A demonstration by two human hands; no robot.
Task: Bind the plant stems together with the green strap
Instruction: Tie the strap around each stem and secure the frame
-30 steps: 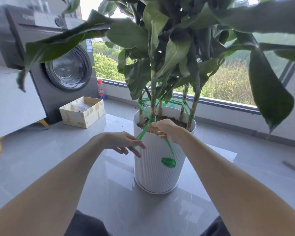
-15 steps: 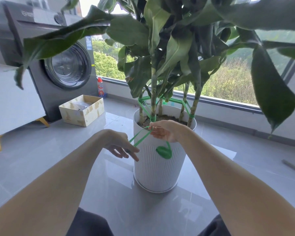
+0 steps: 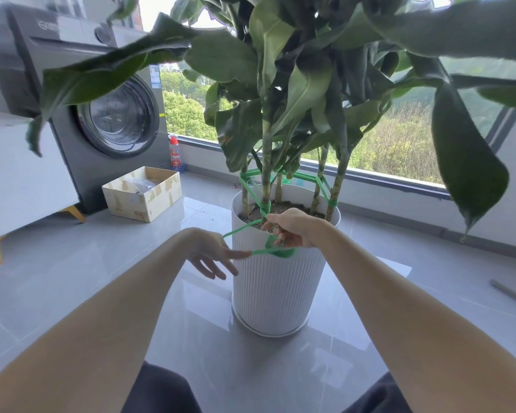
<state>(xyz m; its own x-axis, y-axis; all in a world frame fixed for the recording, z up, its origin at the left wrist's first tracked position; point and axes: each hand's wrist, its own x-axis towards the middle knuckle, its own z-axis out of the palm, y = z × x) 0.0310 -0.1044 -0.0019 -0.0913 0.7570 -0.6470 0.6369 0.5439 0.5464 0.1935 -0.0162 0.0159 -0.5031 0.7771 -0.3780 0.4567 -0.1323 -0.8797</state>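
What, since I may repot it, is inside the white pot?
Dark soil and several stems tied with green strap; the right hand covers the front part, roots hidden.

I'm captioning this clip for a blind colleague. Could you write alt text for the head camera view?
Two bare hands work a green strap in front of a white ribbed pot: the right hand grips a loop at the rim, the left hand pinches a strand. The strap already rings the plant stems above the soil.
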